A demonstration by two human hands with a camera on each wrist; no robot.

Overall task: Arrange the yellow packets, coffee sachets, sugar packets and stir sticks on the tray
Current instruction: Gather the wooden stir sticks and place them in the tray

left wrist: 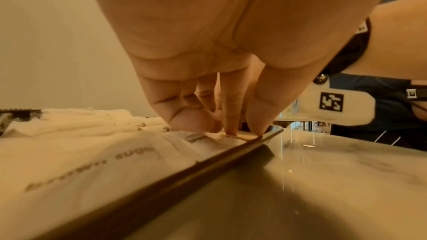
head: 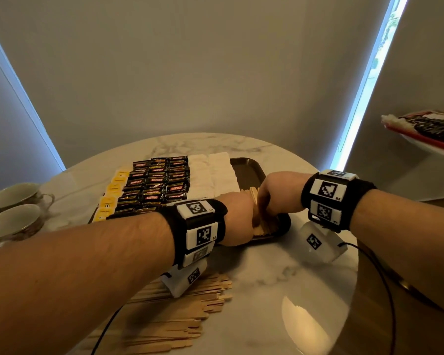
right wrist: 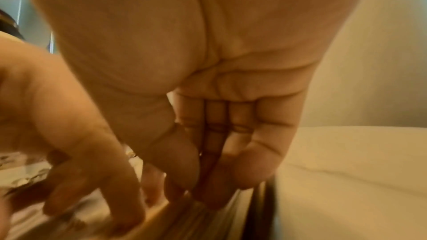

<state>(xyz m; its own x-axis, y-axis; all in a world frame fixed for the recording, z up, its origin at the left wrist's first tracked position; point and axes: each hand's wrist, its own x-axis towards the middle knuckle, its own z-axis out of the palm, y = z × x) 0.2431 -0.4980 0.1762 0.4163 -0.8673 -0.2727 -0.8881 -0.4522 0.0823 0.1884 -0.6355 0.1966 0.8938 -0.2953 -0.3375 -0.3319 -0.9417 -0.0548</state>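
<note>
Head view, hidden: the left hand (head: 237, 217) and right hand (head: 280, 194) meet over the near right part of the tray (head: 249, 168), covering much of the stir sticks (head: 265, 228) laid there; the fingers of both point down and away, so what they have hold of cannot be told here.
Head view, tray: yellow packets (head: 110, 194) in one column at the left, partly cut off by the left forearm; coffee sachets (head: 159, 181) in three columns beside them; sugar packets (head: 213, 175) in two white columns to the right; the far right corner of the tray is bare.
Head view, bench: a loose heap of more sticks (head: 180, 321) lies near, too many and too overlapped to count; two cups (head: 16, 208) sit at the left edge.
Left wrist view: the left fingers (left wrist: 231, 116) are bent downward with tips pressing onto a pale stick end (left wrist: 245, 136) at the tray rim (left wrist: 208, 167); whether they pinch it cannot be told. Print on the sugar packets is blurred.
Right wrist view: blurred; the right fingers (right wrist: 217, 152) are held straight and close together, tips down against the sticks beside the tray's dark edge (right wrist: 263, 213); the left hand's spread fingers (right wrist: 97, 176) show at the left.
</note>
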